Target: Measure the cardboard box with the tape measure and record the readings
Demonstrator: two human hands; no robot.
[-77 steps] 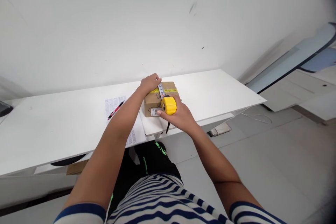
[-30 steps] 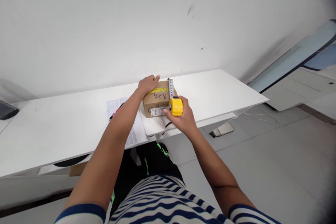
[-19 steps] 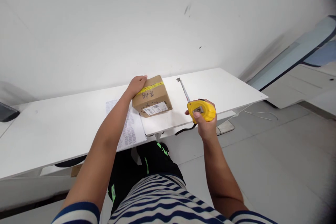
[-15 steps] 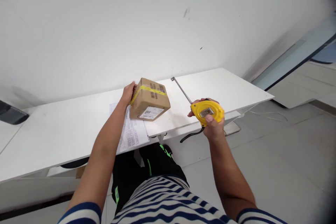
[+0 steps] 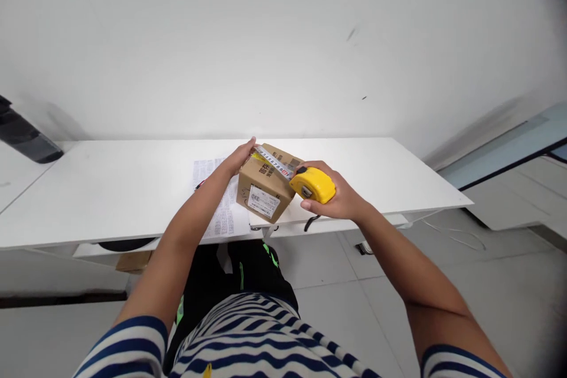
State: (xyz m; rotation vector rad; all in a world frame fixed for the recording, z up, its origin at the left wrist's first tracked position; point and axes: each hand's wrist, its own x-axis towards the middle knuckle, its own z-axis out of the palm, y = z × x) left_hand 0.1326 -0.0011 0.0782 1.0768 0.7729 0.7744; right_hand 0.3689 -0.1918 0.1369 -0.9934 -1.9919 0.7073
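A brown cardboard box (image 5: 261, 184) with a white label and yellow tape is tilted above the table's front part. My left hand (image 5: 241, 156) is closed on its left side, near the hook end of the blade; most of those fingers are hidden behind the box. In my right hand (image 5: 339, 192) is a yellow tape measure (image 5: 315, 185), gripped at the box's right edge. Its numbered metal blade (image 5: 273, 163) runs across the top of the box from one hand to the other. A black wrist strap (image 5: 312, 222) dangles below the case.
A printed sheet (image 5: 224, 221) lies on the white table (image 5: 124, 189), left of and under the box, with a pen (image 5: 199, 185) partly behind my left forearm. A dark object (image 5: 29, 133) stands at the far left. The wall (image 5: 248, 47) rises behind the table.
My right hand has brought the tape measure left to the box, and its blade now lies over the top. The box has turned and tilted somewhat in my left hand. The view has shifted.
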